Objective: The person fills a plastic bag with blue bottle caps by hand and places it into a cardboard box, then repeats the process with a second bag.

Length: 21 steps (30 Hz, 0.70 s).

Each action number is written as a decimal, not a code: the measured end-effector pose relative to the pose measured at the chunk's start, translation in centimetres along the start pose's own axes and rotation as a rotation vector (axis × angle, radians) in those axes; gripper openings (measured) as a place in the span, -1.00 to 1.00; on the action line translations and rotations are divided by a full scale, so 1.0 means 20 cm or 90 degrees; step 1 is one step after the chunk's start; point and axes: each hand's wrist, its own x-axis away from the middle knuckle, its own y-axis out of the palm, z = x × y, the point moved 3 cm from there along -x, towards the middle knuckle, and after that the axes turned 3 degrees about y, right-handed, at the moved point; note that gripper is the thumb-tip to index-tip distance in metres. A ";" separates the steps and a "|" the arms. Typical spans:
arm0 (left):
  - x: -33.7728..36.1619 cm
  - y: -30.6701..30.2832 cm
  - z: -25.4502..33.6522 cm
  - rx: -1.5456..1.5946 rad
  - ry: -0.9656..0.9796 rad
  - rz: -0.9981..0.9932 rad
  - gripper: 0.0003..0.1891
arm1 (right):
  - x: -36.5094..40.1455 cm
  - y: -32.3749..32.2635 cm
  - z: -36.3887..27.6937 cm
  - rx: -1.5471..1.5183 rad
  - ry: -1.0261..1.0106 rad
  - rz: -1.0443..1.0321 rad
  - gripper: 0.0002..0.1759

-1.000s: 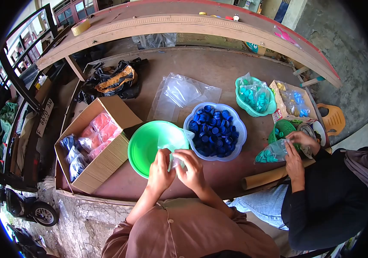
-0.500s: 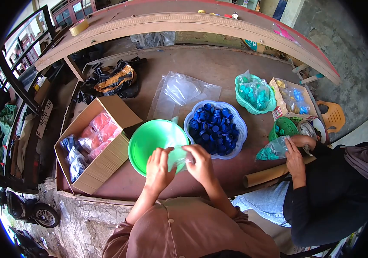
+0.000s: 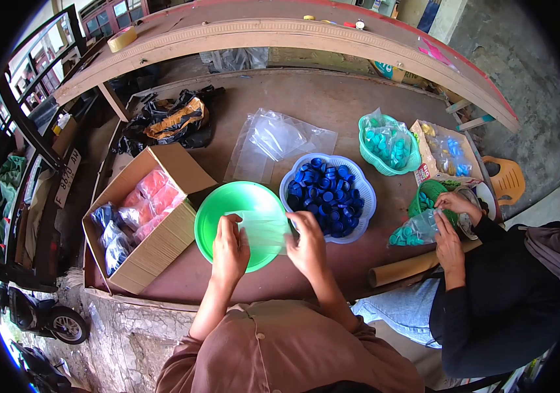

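Note:
Between my two hands a clear plastic bag is stretched sideways over the green basin. My left hand grips its left edge, with fingers closed. On the opposite edge, my right hand pinches the plastic and is slightly blurred. No contents show inside the bag. Just right of the basin, a pale blue basket holds many dark blue bottle caps, close to my right hand. Beyond the basin lies a stack of clear plastic bags.
A cardboard box of bagged red and dark blue pieces stands left. Black plastic lies behind it. At right are a turquoise basket, a carton and a cardboard roll. A co-worker's hands hold a bag of teal caps.
My hands have moved apart, and the bunched bag is now spread flat between them. The co-worker's far hand has shifted toward the green basket.

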 end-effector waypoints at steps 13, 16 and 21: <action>0.02 0.01 0.22 -0.100 0.307 -0.501 0.27 | -0.06 -0.11 0.05 -0.262 0.043 -0.289 -0.63; 0.04 0.05 0.23 -0.087 0.320 -0.544 0.28 | -0.09 -0.14 0.06 -0.330 0.113 -0.286 -0.63; -0.02 0.08 0.18 -0.072 0.327 -0.507 0.20 | -0.09 -0.14 0.07 -0.379 0.105 -0.265 -0.70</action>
